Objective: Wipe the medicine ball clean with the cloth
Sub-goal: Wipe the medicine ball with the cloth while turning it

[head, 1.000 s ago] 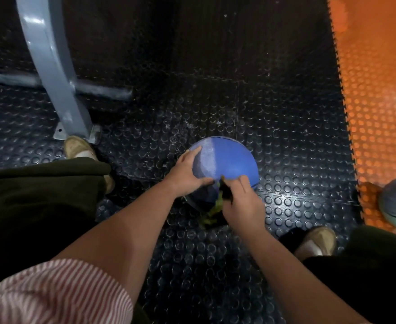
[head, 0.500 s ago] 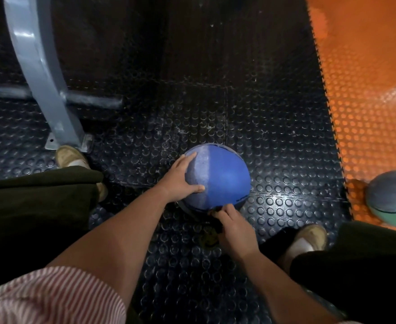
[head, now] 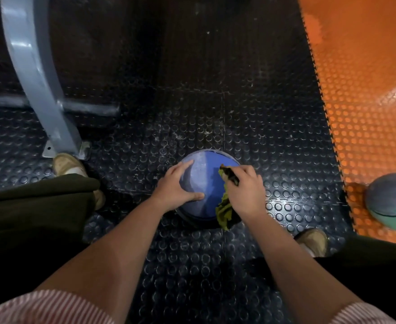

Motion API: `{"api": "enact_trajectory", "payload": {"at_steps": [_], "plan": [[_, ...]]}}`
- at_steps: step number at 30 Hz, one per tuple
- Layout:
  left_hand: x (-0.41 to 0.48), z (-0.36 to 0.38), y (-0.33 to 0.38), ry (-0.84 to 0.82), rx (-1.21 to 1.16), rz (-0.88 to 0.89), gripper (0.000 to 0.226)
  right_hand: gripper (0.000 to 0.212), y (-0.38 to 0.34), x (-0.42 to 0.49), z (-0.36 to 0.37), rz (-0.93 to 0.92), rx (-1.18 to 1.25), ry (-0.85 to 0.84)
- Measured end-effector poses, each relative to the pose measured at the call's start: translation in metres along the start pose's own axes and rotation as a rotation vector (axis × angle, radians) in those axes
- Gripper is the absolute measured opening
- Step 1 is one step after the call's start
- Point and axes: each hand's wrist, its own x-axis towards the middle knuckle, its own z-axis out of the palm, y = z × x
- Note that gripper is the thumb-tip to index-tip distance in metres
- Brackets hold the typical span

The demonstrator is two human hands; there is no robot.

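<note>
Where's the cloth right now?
Head view, centre: the cloth is gripped in the right hand against the right side of the medicine ball, its loose end hanging toward the studded floor.

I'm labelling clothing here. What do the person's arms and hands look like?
Bare forearms below short sleeves in thin red-and-white stripes: left sleeve, right sleeve. The left hand and right hand are ungloved; no watch, ring or bracelet shows.

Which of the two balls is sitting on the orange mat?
The grey and green ball at the right edge. The blue medicine ball sits on the black studded flooring instead.
</note>
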Motion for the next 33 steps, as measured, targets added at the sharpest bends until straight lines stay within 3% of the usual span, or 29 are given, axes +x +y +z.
{"api": "enact_trajectory", "payload": {"at_steps": [5, 7, 9, 15, 17, 20, 23, 29, 33], "plan": [[0.006, 0.018, 0.014, 0.218, -0.140, -0.018, 0.039, 0.039, 0.020, 0.010, -0.005, 0.272, 0.309, 0.005], [0.016, 0.025, 0.013, 0.331, -0.265, -0.095, 0.032, 0.043, 0.033, 0.018, -0.007, 0.399, 0.383, -0.014], [0.028, 0.031, 0.009, 0.375, -0.380, -0.248, 0.033, 0.030, 0.040, 0.023, -0.011, 0.489, 0.421, -0.012], [0.052, 0.048, -0.003, 0.075, -0.792, -0.594, 0.083, 0.036, 0.073, 0.045, -0.013, 0.633, 0.530, 0.016], [0.061, 0.050, -0.004, 0.004, -0.848, -0.625, 0.081, 0.049, 0.084, 0.050, -0.016, 0.708, 0.544, -0.032], [0.075, 0.055, -0.002, -0.051, -0.847, -0.645, 0.075, 0.053, 0.094, 0.056, -0.026, 0.729, 0.479, -0.175], [0.081, 0.061, 0.005, -0.119, -0.900, -0.645, 0.073, 0.076, 0.101, 0.061, -0.028, 0.745, 0.510, -0.262], [0.075, 0.067, 0.012, -0.112, -0.879, -0.610, 0.053, 0.083, 0.129, 0.062, -0.015, 0.811, 0.557, -0.220], [0.067, 0.059, 0.005, -0.082, -0.872, -0.568, 0.055, 0.083, 0.125, 0.059, 0.000, 0.830, 0.595, -0.247]]}}
